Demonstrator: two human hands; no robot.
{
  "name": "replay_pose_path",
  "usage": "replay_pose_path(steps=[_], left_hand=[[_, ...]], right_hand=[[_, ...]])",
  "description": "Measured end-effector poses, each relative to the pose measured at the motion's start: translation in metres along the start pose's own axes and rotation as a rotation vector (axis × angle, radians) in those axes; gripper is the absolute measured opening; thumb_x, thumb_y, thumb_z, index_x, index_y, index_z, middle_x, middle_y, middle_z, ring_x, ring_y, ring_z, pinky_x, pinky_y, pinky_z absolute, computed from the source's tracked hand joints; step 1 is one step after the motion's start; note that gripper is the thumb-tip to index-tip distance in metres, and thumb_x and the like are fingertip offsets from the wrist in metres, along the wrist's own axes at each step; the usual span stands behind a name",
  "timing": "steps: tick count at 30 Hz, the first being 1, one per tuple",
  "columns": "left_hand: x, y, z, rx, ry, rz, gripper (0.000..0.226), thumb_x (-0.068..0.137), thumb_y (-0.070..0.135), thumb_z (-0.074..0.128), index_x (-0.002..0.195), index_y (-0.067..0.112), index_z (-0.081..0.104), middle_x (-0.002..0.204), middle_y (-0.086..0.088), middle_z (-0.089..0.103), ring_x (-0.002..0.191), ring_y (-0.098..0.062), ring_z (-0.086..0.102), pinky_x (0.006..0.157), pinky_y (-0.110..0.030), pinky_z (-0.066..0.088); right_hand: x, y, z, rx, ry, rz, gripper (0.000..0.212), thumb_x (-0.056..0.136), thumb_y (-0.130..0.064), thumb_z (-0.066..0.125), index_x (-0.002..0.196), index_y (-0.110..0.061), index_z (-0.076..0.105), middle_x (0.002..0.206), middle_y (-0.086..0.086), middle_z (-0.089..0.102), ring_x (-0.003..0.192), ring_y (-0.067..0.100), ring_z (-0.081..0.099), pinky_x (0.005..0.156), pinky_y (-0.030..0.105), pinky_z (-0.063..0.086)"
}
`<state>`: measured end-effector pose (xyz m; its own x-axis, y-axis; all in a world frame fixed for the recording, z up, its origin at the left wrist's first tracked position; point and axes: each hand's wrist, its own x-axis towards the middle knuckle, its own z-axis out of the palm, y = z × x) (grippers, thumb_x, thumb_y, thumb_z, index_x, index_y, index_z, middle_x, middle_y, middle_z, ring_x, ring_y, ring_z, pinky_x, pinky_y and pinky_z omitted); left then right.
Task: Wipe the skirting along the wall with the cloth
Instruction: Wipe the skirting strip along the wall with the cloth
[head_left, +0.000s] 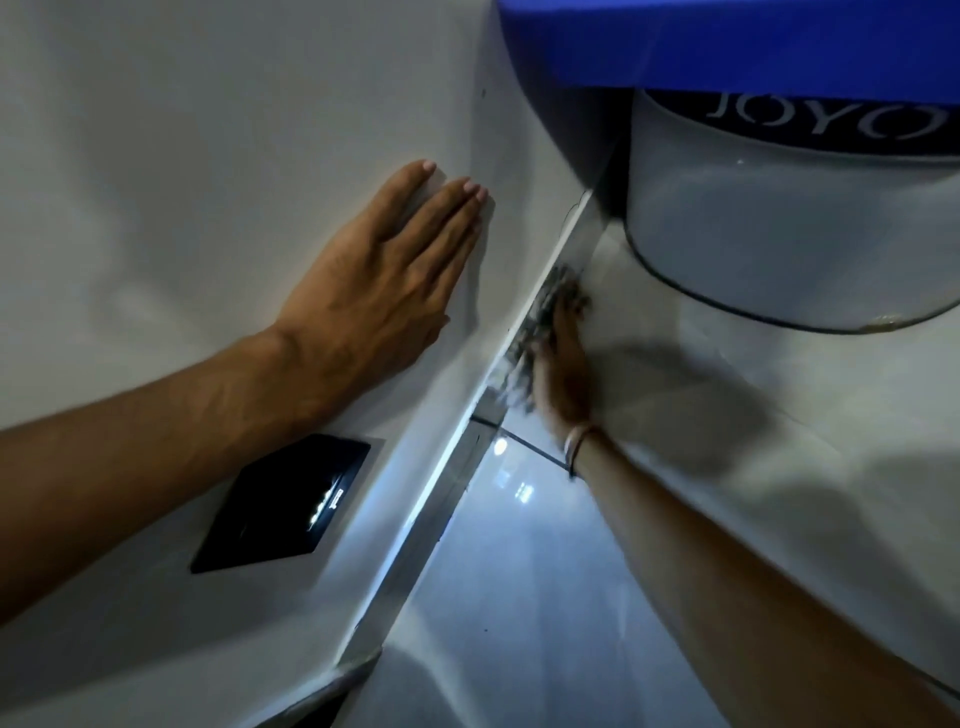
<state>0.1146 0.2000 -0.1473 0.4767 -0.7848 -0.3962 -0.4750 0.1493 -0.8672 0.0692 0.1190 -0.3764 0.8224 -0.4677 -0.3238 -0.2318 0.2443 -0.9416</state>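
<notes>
Plain white wall (208, 130), left hand (374, 275) flat on it, fingers (447, 208) straight, holding nothing. Right hand (563, 358) pressed fluffy grey cloth (535, 322) against shiny skirting (447, 514), fingers wrapped round it.

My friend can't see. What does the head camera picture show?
The right hand presses a grey cloth against the skirting at the wall's foot. The left hand lies flat on the wall. A blue-lidded container stands ahead.
</notes>
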Motion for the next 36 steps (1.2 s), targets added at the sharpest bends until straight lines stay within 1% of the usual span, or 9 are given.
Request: replay_pose_path(steps=[6, 10, 13, 17, 21, 25, 29, 32, 36], left_hand=[[0.002, 0.004, 0.002, 0.009, -0.003, 0.004, 0.079, 0.115, 0.044, 0.019, 0.171, -0.008, 0.002, 0.179, -0.029, 0.003, 0.167, -0.041, 0.008, 0.133, -0.058, 0.000], [0.002, 0.004, 0.003, 0.013, -0.010, -0.004, 0.078, 0.116, 0.044, 0.016, 0.172, -0.008, 0.000, 0.178, -0.031, 0.001, 0.166, -0.042, 0.006, 0.131, -0.059, -0.004], [0.002, 0.004, 0.001, 0.004, -0.025, 0.002, 0.078, 0.116, 0.044, 0.015, 0.172, -0.008, -0.002, 0.178, -0.031, -0.001, 0.166, -0.043, 0.004, 0.133, -0.059, -0.001], [0.002, 0.004, 0.003, -0.006, -0.037, 0.012, 0.077, 0.117, 0.042, 0.014, 0.171, -0.009, -0.005, 0.178, -0.032, -0.004, 0.166, -0.044, 0.002, 0.132, -0.060, -0.004], [0.002, 0.004, 0.003, -0.001, -0.042, 0.006, 0.078, 0.117, 0.043, 0.015, 0.171, -0.009, -0.005, 0.178, -0.032, -0.004, 0.166, -0.044, 0.002, 0.131, -0.060, -0.006], [0.001, 0.004, 0.002, 0.021, -0.034, 0.015, 0.078, 0.116, 0.044, 0.015, 0.172, -0.008, -0.004, 0.178, -0.031, -0.003, 0.166, -0.043, 0.004, 0.133, -0.061, 0.000], [0.004, 0.001, 0.001, 0.017, -0.058, 0.031, 0.077, 0.116, 0.044, 0.012, 0.171, -0.007, -0.007, 0.179, -0.030, -0.005, 0.167, -0.042, 0.000, 0.133, -0.061, 0.000], [0.002, 0.002, 0.003, 0.031, -0.047, 0.024, 0.077, 0.117, 0.045, 0.010, 0.171, -0.008, -0.009, 0.178, -0.031, -0.006, 0.166, -0.043, 0.000, 0.133, -0.062, 0.000], [-0.002, 0.004, 0.003, 0.069, -0.006, 0.043, 0.077, 0.117, 0.046, 0.008, 0.171, -0.007, -0.008, 0.178, -0.031, -0.003, 0.167, -0.042, 0.002, 0.134, -0.061, 0.005]], right_hand=[[-0.037, 0.031, 0.005, -0.086, -0.148, 0.024, 0.076, 0.092, -0.018, 0.047, 0.162, -0.015, 0.019, 0.165, 0.018, 0.035, 0.150, 0.034, 0.039, 0.125, 0.045, 0.032], [0.079, -0.011, -0.040, -0.024, 0.015, 0.050, 0.066, 0.097, -0.018, 0.048, 0.160, -0.025, 0.029, 0.105, 0.011, 0.070, 0.075, 0.017, 0.064, 0.078, 0.040, 0.055], [0.109, -0.027, -0.051, 0.045, 0.030, 0.056, 0.074, 0.091, -0.021, 0.050, 0.161, -0.022, 0.026, 0.142, 0.013, 0.061, 0.116, 0.026, 0.062, 0.111, 0.048, 0.047], [0.006, 0.009, -0.007, 0.017, -0.120, 0.114, 0.081, 0.094, -0.010, 0.049, 0.163, -0.027, 0.011, 0.139, 0.011, 0.050, 0.119, 0.032, 0.057, 0.107, 0.052, 0.047], [-0.082, 0.035, 0.015, -0.096, -0.257, 0.043, 0.093, 0.081, -0.024, 0.053, 0.164, -0.019, 0.011, 0.173, 0.005, 0.019, 0.157, 0.020, 0.027, 0.127, 0.032, 0.026], [0.020, 0.010, -0.016, -0.062, -0.093, 0.107, 0.080, 0.092, -0.015, 0.052, 0.163, -0.031, 0.017, 0.093, 0.014, 0.076, 0.058, 0.008, 0.069, 0.049, 0.014, 0.052], [0.115, -0.026, -0.059, -0.023, -0.014, 0.088, 0.073, 0.085, -0.027, 0.052, 0.156, -0.023, 0.038, 0.095, 0.006, 0.066, 0.078, 0.019, 0.061, 0.074, 0.035, 0.053], [0.059, -0.011, -0.035, -0.099, -0.024, 0.105, 0.075, 0.090, -0.024, 0.050, 0.160, -0.034, 0.024, 0.071, -0.001, 0.062, 0.052, 0.012, 0.060, 0.049, 0.026, 0.048], [-0.088, 0.031, 0.007, -0.154, -0.295, 0.129, 0.084, 0.088, -0.025, 0.053, 0.163, -0.032, 0.015, 0.150, -0.002, 0.053, 0.105, -0.007, 0.069, 0.076, -0.002, 0.048]])
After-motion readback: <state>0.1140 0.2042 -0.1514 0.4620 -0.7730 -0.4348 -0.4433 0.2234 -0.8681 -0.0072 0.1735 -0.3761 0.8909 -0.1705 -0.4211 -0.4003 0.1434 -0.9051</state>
